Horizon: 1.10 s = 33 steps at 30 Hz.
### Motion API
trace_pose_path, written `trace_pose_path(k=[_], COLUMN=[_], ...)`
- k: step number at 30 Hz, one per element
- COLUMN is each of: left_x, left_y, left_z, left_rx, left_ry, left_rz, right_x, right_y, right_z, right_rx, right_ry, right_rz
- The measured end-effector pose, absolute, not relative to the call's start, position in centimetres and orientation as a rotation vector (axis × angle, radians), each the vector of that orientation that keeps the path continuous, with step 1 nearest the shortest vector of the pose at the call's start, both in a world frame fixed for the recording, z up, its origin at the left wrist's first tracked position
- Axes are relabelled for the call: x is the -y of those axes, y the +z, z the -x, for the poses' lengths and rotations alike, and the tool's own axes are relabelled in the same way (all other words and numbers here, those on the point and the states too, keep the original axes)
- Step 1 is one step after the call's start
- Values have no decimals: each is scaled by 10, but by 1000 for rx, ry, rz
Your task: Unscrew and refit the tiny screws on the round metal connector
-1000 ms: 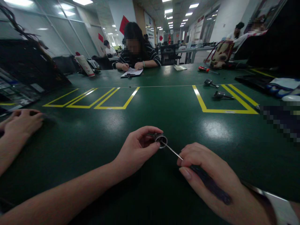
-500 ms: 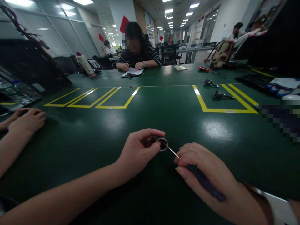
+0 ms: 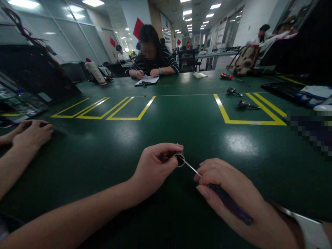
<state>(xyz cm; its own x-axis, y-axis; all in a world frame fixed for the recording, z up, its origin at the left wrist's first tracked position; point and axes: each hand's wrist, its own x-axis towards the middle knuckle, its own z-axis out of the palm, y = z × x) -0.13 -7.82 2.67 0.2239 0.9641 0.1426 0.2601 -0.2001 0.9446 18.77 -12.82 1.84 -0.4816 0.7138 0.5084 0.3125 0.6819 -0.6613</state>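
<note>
Between thumb and fingers, my left hand (image 3: 157,167) pinches a small round metal part (image 3: 181,159) whose open end faces right and toward me. My right hand (image 3: 228,193) is wrapped round the dark handle of a screwdriver (image 3: 192,167). Its thin shaft points up and left, with the tip inside the opening of the metal part, where it is hidden. Both hands are above the green table (image 3: 166,131). Farther back on the right, two metal socket-like parts (image 3: 243,104) lie by the yellow tape.
A red-handled screwdriver (image 3: 226,76) lies at the back right. Another person's hands (image 3: 32,135) rest at the left edge. Across the table a person in a striped top (image 3: 168,64) writes on a clipboard (image 3: 146,80). Dark equipment (image 3: 31,72) stands at the left.
The view has shifted very slightly. The metal part has turned a little in my left hand, and my right hand with the screwdriver sits marginally farther right.
</note>
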Motion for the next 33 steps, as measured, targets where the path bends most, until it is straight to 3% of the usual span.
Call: trace_pose_path(k=[33], left_x=[80], left_y=[29], left_z=[-1], left_rx=[-1200], left_ry=[1041], left_rz=[-1617], right_x=[130], right_y=[20], right_z=[-185], right_rx=[2094], right_ry=[501], right_rz=[808])
